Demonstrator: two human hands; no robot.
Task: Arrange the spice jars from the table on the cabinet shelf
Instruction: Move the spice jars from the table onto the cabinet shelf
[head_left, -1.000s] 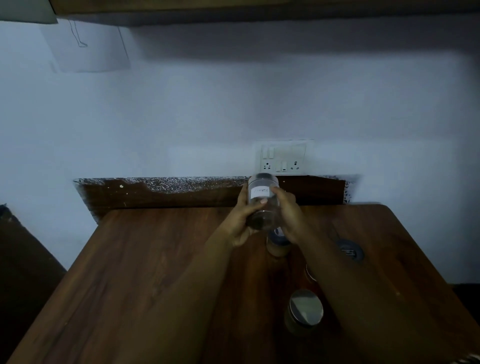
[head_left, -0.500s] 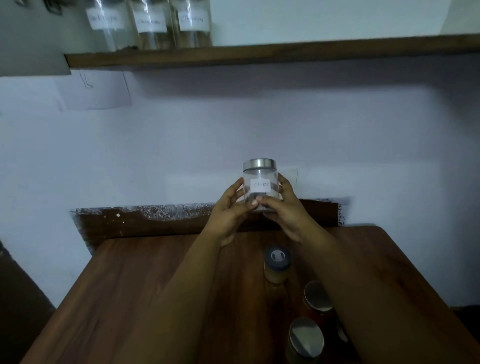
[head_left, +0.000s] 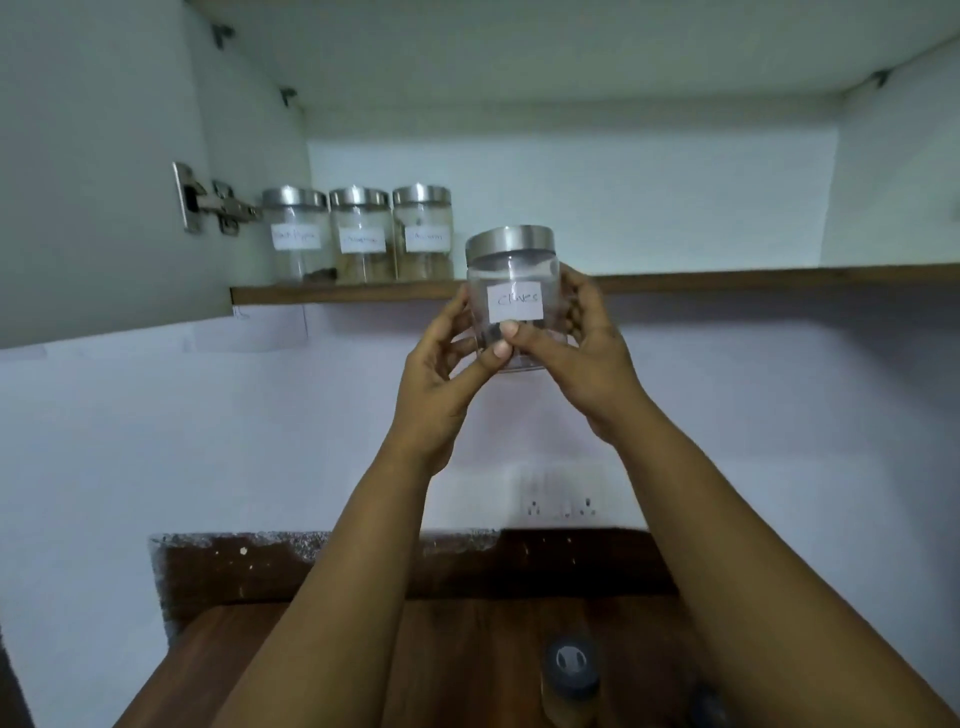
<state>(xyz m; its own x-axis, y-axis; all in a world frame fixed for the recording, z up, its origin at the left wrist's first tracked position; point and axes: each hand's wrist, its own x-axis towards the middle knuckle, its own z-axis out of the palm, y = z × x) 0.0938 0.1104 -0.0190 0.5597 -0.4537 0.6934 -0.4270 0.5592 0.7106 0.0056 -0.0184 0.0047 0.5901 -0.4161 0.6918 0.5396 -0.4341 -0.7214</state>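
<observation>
A clear glass jar (head_left: 511, 280) with a steel lid and a white label reading "cloves" is held upright in the air, level with the front edge of the cabinet shelf (head_left: 727, 278). My left hand (head_left: 441, 379) grips its left side and my right hand (head_left: 576, 358) its right side, thumbs across the front. Three steel-lidded labelled jars (head_left: 358, 236) stand in a row at the shelf's left end. On the wooden table (head_left: 457, 654) below, a dark-lidded jar (head_left: 570, 675) shows between my forearms.
The open cabinet door (head_left: 98, 171) with its metal hinge (head_left: 213, 205) hangs at the left. The shelf's middle and right stretch holds nothing. A wall socket (head_left: 561, 499) sits on the white wall above a dark backsplash (head_left: 291, 566).
Both hands have lifted the cloves jar from just above the table up to shelf height. My view has tilted upward, bringing the cabinet inside and its three jars into sight.
</observation>
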